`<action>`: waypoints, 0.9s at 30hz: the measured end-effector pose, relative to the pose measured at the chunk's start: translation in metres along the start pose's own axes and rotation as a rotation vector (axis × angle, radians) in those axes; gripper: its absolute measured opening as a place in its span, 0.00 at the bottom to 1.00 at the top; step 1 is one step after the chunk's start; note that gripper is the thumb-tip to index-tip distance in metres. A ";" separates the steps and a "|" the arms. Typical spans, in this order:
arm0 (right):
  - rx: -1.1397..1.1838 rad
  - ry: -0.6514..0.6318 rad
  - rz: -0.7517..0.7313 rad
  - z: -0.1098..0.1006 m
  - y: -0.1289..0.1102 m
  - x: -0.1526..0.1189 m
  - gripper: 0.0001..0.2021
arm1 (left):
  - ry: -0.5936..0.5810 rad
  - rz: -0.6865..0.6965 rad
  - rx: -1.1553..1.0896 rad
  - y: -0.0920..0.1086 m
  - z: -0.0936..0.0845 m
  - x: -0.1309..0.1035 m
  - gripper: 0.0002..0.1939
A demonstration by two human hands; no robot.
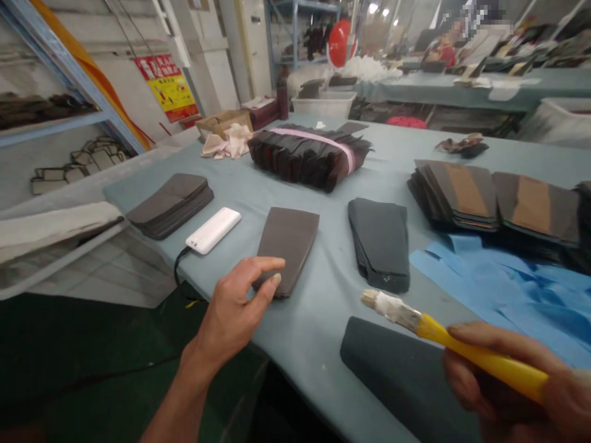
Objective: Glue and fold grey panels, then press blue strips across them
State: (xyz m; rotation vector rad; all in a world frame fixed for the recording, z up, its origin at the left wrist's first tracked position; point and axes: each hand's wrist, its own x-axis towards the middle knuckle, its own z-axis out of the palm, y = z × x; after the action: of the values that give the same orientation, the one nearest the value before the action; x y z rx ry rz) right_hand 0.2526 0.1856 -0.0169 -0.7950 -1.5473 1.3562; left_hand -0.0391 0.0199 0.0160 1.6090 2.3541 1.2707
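My left hand is over the near left edge of a brown stack of flat pieces, thumb and forefinger apart with nothing seen between them. In my right hand is a yellow-handled brush, its bristles pointing left and coated with something white. Below the brush lies a dark grey piece, partly hidden by my right hand. A stack of dark grey-blue pieces sits to the right of the brown stack.
A white power bank with a black cable and another brown stack lie at left. Behind is a strapped dark bundle. Blue strips and banded stacks are at right. A person is far back.
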 end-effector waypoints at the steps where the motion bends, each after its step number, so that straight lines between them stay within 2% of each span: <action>1: 0.006 -0.014 0.025 0.013 -0.006 0.007 0.24 | -0.010 0.030 0.003 -0.007 0.001 0.005 0.12; 2: 0.006 -0.005 0.050 0.026 -0.011 0.013 0.23 | -0.027 0.053 -0.003 -0.014 0.002 0.010 0.12; 3: -0.009 0.096 0.070 0.039 -0.016 0.018 0.22 | -0.049 0.066 -0.016 -0.021 0.002 0.014 0.11; 4: -0.008 0.071 0.087 0.051 -0.019 0.021 0.21 | -0.073 0.089 -0.023 -0.028 0.002 0.017 0.11; 5: -0.015 -0.037 0.095 0.061 -0.021 0.024 0.22 | -0.096 0.120 -0.021 -0.033 0.001 0.020 0.11; 8: -0.077 -0.060 0.082 0.081 -0.022 0.026 0.21 | -0.169 0.215 0.041 -0.046 0.000 0.026 0.12; 10: -0.120 -0.020 0.087 0.091 -0.021 0.026 0.20 | -0.212 0.257 0.100 -0.051 -0.001 0.028 0.13; 16: -0.206 -0.065 0.089 0.113 -0.018 0.027 0.19 | -0.243 0.323 0.162 -0.057 0.001 0.028 0.13; 19: -0.221 -0.083 0.070 0.123 -0.018 0.024 0.19 | -0.238 0.315 0.161 -0.058 0.003 0.027 0.13; 23: -0.201 -0.003 0.163 0.140 -0.024 0.016 0.17 | -0.219 0.314 0.152 -0.059 0.006 0.026 0.14; 27: -0.199 -0.018 0.198 0.147 -0.023 0.015 0.19 | -0.216 0.277 0.137 -0.059 0.008 0.024 0.14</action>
State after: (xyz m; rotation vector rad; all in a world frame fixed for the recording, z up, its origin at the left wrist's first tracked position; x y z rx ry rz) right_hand 0.1141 0.1358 0.0103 -1.0856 -1.6705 1.3662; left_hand -0.0925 0.0352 -0.0168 2.0572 2.1882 0.9255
